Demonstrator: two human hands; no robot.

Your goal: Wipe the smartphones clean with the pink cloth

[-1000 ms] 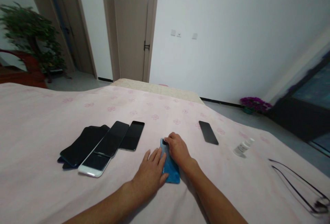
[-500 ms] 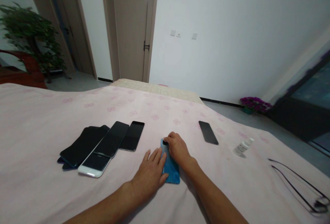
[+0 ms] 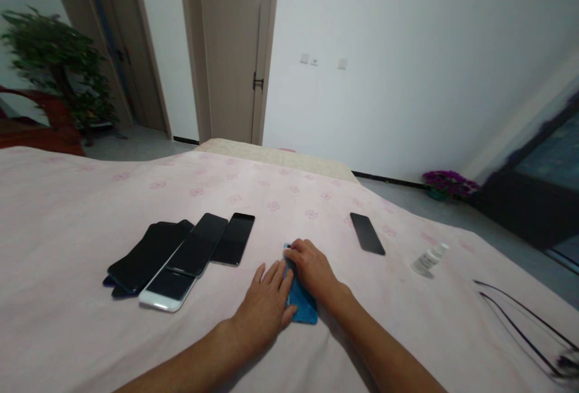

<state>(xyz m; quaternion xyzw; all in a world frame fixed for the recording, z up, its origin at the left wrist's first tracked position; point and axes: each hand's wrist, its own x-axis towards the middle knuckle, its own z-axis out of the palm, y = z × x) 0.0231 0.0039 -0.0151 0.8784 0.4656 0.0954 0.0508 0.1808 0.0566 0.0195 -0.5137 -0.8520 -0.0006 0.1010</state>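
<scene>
A blue phone (image 3: 304,304) lies back up on the pink flowered bedspread (image 3: 253,351). My left hand (image 3: 266,301) rests flat along its left edge, fingers spread and the thumb on the phone. Over the upper part of the phone is my right hand (image 3: 313,267), its fingers bent together near the camera corner; whatever is under the fingers is hidden. Left of the hands, several dark phones (image 3: 199,245) overlap, one with a white lower edge (image 3: 160,301). To the right lies a single dark phone (image 3: 367,234).
A small white spray bottle (image 3: 429,259) lies tilted at the right, with black-framed glasses (image 3: 527,330) nearer the right edge. Beyond the bed are a door (image 3: 230,49), a green plant (image 3: 58,61), a red wooden chair (image 3: 49,122) and purple flowers (image 3: 447,183).
My right hand's fingers have shifted slightly and now cover more of the blue phone's camera corner. My left hand has stayed in place on the phone.
</scene>
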